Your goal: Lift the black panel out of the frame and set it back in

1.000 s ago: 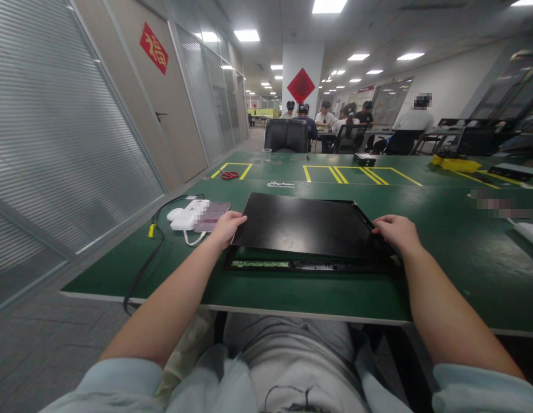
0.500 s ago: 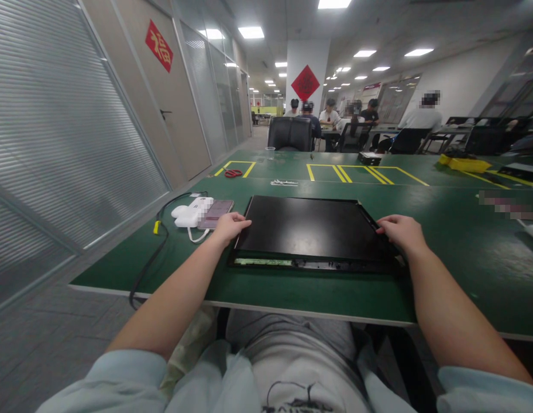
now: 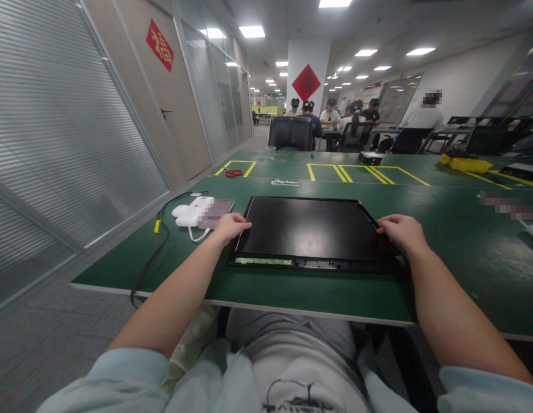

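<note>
Two bare hands are at the sides of a flat black panel in the head view. The panel lies in the middle of the frame within a thin black frame on the green worktop, with a green strip along its near side.

The left hand has its grip at the panel's left edge, the fingertips touching there. The right hand has its grip at the right edge of the assembly, so the panel lies between the two grips. Thumb and fingers are near each other on each hand, but whether either grip is clamped cannot be told.

Left of centre, a white device sits beside a partly blurred phone, near a dark cable. Toward the upper middle are red-handled scissors, a clear cup and yellow tape lines.
</note>
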Motion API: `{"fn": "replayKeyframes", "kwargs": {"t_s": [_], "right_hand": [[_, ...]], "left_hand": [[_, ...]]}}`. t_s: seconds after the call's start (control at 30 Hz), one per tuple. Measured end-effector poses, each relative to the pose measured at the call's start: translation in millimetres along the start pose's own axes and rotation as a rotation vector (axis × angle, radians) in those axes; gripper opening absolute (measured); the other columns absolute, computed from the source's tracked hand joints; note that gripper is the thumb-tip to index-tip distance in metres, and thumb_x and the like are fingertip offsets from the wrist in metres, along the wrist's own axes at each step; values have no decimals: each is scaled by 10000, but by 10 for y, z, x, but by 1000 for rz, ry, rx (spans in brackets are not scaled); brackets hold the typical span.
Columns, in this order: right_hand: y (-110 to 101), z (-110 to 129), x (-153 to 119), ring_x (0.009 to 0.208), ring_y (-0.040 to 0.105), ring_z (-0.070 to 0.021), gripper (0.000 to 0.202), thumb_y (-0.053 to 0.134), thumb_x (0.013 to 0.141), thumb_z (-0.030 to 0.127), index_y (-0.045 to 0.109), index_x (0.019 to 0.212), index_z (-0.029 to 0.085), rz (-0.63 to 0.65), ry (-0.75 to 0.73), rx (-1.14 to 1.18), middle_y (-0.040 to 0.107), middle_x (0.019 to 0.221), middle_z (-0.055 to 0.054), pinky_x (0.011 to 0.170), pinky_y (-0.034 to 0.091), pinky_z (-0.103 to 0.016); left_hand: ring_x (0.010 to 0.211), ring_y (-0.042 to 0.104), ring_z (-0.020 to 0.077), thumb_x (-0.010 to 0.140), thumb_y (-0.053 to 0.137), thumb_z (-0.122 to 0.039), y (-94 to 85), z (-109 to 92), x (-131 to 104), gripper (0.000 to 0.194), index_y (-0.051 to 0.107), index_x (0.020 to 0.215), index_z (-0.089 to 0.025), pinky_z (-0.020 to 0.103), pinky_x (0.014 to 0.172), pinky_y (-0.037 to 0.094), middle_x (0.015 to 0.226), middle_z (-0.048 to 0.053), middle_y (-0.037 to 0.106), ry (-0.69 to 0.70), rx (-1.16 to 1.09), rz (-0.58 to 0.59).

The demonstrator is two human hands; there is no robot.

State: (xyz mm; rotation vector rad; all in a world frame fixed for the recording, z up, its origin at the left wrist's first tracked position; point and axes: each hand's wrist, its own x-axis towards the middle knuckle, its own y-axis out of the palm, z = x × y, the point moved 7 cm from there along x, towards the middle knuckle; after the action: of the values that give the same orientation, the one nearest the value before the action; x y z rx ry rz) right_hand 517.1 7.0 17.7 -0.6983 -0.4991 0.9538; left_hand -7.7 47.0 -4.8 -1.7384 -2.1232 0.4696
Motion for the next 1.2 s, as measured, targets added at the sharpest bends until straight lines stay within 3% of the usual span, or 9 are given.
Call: {"fn": "replayKeyframes", "kwargs": {"t_s": [0.23, 0.5, 0.77, 0.97, 1.2], "right_hand": [[-6, 22, -16, 526, 600, -171, 229, 625, 747, 289, 775, 900, 206, 4, -1, -15, 777, 761, -55, 561, 498, -316], [-7, 20, -10, 558, 623, -185, 233, 623, 754, 280, 777, 915, 213, 8, 6, -38, 782, 779, -51, 579, 505, -326], [-8, 3, -1, 542, 621, -182, 220, 640, 749, 270, 777, 909, 206, 5, 5, -15, 784, 775, -59, 543, 502, -312], [-3, 4, -2, 506, 602, -178, 208, 653, 743, 287, 769, 893, 203, -2, -14, -1, 781, 758, -62, 516, 496, -312], [-4, 2, 14, 528, 615, -178, 205, 640, 770, 310, 772, 889, 208, 5, -23, -44, 783, 769, -52, 581, 515, -327]], "left_hand": [[856, 712, 272, 616, 787, -277, 7, 10, 23, 175, 626, 575, -224, 340, 786, 495, 709, 47, 706, 40, 121, 17], [785, 706, 251, 635, 775, -278, 3, -128, -15, 215, 582, 556, -226, 334, 739, 505, 765, 50, 725, 148, 274, 36], [809, 689, 259, 660, 793, -277, -57, -136, -39, 175, 695, 795, -224, 356, 788, 531, 767, 29, 674, 132, 249, -15], [1194, 611, 312, 678, 822, -337, 52, -307, -90, 286, 733, 929, -233, 437, 1044, 488, 1186, 93, 673, 427, 318, 78], [1358, 515, 356, 689, 868, -472, 226, -437, -284, 466, 753, 1080, -246, 514, 1180, 351, 1380, 126, 607, 659, 339, 338]]}}
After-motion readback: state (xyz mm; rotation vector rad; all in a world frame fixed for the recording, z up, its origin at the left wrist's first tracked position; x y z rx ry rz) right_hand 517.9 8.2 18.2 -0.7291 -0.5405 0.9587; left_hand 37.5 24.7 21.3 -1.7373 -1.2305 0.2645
